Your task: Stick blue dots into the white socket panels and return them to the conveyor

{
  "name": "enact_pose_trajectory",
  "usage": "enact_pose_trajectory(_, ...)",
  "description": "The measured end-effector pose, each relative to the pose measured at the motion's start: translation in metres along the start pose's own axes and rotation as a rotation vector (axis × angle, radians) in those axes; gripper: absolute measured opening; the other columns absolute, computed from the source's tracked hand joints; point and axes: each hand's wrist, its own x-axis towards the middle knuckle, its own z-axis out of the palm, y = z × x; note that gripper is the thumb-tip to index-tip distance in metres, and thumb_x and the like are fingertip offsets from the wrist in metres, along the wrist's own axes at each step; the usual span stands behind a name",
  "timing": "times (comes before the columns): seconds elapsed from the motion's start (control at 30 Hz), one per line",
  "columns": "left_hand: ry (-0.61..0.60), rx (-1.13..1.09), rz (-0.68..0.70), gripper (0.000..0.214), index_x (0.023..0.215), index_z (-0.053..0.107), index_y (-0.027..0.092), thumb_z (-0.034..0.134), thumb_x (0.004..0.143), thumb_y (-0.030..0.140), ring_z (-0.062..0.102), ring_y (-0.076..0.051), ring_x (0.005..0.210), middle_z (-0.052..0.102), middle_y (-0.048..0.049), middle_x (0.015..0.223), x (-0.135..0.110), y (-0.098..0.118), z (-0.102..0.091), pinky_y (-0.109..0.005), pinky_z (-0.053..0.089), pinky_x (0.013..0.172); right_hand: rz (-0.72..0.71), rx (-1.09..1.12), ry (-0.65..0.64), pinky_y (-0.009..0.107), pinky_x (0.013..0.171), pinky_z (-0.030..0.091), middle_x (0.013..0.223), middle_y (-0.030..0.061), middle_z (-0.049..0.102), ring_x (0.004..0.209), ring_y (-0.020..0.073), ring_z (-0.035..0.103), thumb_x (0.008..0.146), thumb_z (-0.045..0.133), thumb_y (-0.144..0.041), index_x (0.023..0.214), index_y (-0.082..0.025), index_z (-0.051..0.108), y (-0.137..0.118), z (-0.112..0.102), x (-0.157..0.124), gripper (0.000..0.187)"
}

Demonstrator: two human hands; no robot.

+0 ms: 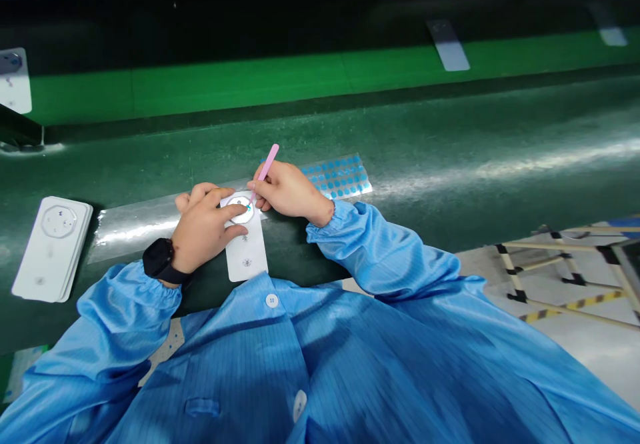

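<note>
White plastic card point(247, 254) lies on the green bench mat point(400, 164), steadied by the left hand point(203, 227), fingers spread over its round disc point(240, 209); pink plastic tool point(269, 162) pinched in the right hand point(286, 191), tip at disc centre.

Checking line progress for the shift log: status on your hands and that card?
Left hand pressing white card at its round disc. Right hand holding pink plastic tool at the disc. Blue-dot sheet just beyond right hand.
</note>
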Motion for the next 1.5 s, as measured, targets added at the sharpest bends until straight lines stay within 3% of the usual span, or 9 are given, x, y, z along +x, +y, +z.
enact_pose_trajectory(0.33,-0.027,0.084,-0.01,0.026,0.11,0.079,0.032,0.073,0.085,0.033,0.046,-0.038,0.121,0.064,-0.0127,0.133,-0.002,0.01,-0.002,-0.057,0.039,0.092,-0.053,0.063,0.006,0.023,0.049,0.053,0.057,-0.0014,0.067,0.052,0.0139,0.067,0.091,0.063,-0.013,0.08,-0.018,0.055,0.008,0.002,0.002,0.015)
enact_pose_trajectory(0.5,-0.039,0.099,-0.026,0.027,0.113,0.078,0.032,0.071,0.087,0.032,0.047,-0.038,0.121,0.063,-0.0131,0.134,-0.003,0.012,-0.003,-0.056,0.039,0.092,0.009,0.332,0.025,0.024,0.05,0.056,0.058,-0.0016,0.066,0.052,0.014,0.067,0.091,0.067,-0.022,0.081,-0.019,0.052,0.013,-0.002,-0.004,0.018)
enact_pose_trajectory(0.6,-0.045,0.1,-0.031,0.029,0.115,0.077,0.033,0.07,0.087,0.031,0.047,-0.038,0.122,0.062,-0.0128,0.136,-0.003,0.012,-0.003,-0.058,0.039,0.092,-0.075,0.411,0.066,0.025,0.056,0.057,0.064,-0.0019,0.067,0.058,0.0139,0.069,0.085,0.074,-0.032,0.084,-0.019,0.052,0.022,-0.004,-0.012,0.026)
enact_pose_trajectory(0.7,-0.051,0.082,-0.029,0.028,0.115,0.076,0.032,0.068,0.088,0.03,0.046,-0.039,0.123,0.06,-0.0134,0.138,-0.004,0.012,-0.003,-0.058,0.04,0.092,-0.165,0.338,0.079,0.025,0.058,0.054,0.066,-0.0023,0.066,0.061,0.0141,0.067,0.079,0.078,-0.034,0.083,-0.019,0.054,0.029,-0.004,-0.02,0.028)
enact_pose_trajectory(0.9,-0.059,0.061,-0.028,0.028,0.114,0.077,0.033,0.066,0.089,0.03,0.048,-0.04,0.123,0.06,-0.0134,0.137,-0.003,0.013,-0.003,-0.058,0.039,0.091,-0.328,-0.012,0.133,0.026,0.06,0.043,0.067,-0.0007,0.064,0.063,0.0134,0.058,0.084,0.07,-0.032,0.076,-0.018,0.06,0.032,-0.001,-0.024,0.019)
enact_pose_trajectory(1.17,-0.095,0.048,-0.043,0.028,0.114,0.077,0.032,0.067,0.088,0.029,0.046,-0.041,0.124,0.06,-0.0145,0.137,-0.001,0.015,-0.004,-0.056,0.038,0.09,-0.458,-0.096,0.099,0.026,0.065,0.043,0.071,0.0008,0.065,0.066,0.0136,0.057,0.092,0.064,-0.037,0.074,-0.02,0.061,0.035,0.002,-0.024,0.025)
enact_pose_trajectory(1.5,-0.053,0.073,-0.036,0.027,0.112,0.078,0.034,0.068,0.088,0.03,0.047,-0.038,0.123,0.062,-0.0131,0.133,-0.002,0.014,-0.002,-0.055,0.038,0.091,-0.565,-0.135,0.103,0.028,0.066,0.044,0.073,0.0027,0.065,0.068,0.0149,0.058,0.097,0.059,-0.041,0.075,-0.02,0.059,0.042,0.005,-0.024,0.03)
